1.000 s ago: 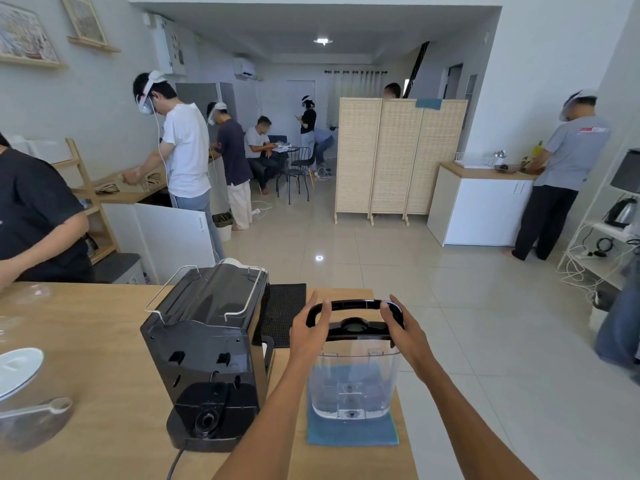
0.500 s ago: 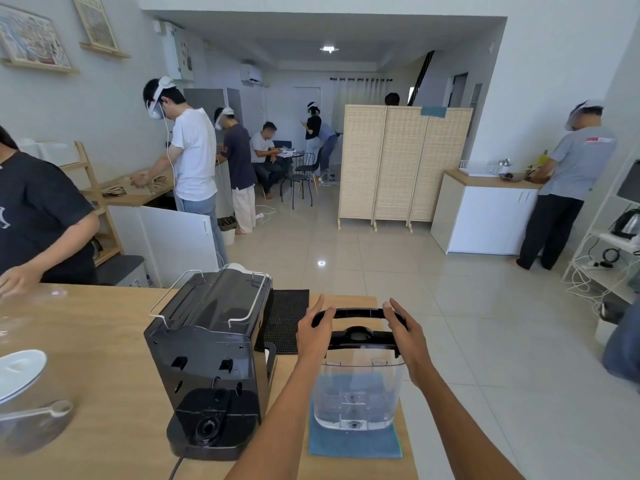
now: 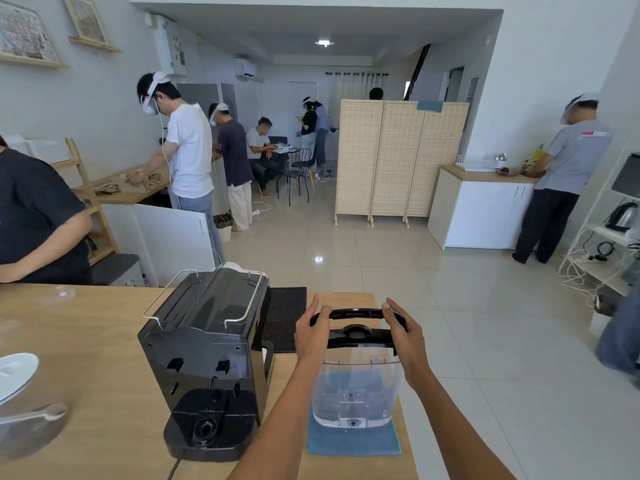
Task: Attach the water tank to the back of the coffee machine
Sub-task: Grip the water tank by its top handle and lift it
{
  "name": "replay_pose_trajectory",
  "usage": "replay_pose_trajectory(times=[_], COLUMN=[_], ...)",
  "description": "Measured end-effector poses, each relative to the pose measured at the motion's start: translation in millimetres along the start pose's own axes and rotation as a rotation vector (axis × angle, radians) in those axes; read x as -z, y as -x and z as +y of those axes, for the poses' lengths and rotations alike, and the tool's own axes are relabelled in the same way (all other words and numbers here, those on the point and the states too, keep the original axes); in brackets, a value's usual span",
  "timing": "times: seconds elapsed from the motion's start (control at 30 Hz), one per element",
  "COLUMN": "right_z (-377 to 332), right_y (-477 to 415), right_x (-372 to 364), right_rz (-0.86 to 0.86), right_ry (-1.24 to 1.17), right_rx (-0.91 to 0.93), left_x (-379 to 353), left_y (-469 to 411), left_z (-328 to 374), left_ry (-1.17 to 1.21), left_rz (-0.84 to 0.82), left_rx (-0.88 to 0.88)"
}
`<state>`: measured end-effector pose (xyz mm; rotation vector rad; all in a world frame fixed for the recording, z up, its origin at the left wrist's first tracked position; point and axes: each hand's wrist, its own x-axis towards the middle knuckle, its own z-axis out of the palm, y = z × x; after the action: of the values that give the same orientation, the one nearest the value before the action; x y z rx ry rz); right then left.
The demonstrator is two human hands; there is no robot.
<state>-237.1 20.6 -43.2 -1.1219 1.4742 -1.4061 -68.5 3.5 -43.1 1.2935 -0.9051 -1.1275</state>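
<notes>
Blue mat (image 3: 353,441) on the wooden surface (image 3: 90,341) sits under our clear water tank (image 3: 356,393), which looks empty. Our left hand (image 3: 313,336) and right hand (image 3: 403,336) grip its black lid handle (image 3: 356,315). We judge the lift is starting; next we must carry it left onto the coffee machine (image 3: 207,351) rear base.

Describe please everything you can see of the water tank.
The water tank is a clear plastic container with a black lid and a black handle across its top. It stands upright over a blue cloth at the table's right end, beside the coffee machine but apart from it. The left hand and right hand grip its top from either side. A small valve shows in its base.
</notes>
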Motion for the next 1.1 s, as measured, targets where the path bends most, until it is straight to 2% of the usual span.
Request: replay_pose_trajectory(times=[0.23, 0.57, 1.0, 1.1], right_z=[4.9, 21.2, 52.8, 56.5], right_y=[5.0, 17.5, 21.4, 19.0], right_x=[5.4, 29.2, 41.4, 41.2], right_rz=[-0.051, -0.208, -0.301, -0.302], right_ry=[-0.025, 0.182, 0.409, 0.45], right_rx=[-0.006, 0.047, 0.212, 0.234], left_x=[12.6, 35.6, 55.3, 54.4], left_y=[6.9, 16.5, 33.3, 36.1], left_z=[-7.6, -24.7, -34.7, -38.5], left_ry=[-0.032, -0.184, -0.525, -0.597], left_rz=[-0.122, -0.288, -0.373, -0.348], left_rx=[-0.044, -0.085, -0.177, -0.216])
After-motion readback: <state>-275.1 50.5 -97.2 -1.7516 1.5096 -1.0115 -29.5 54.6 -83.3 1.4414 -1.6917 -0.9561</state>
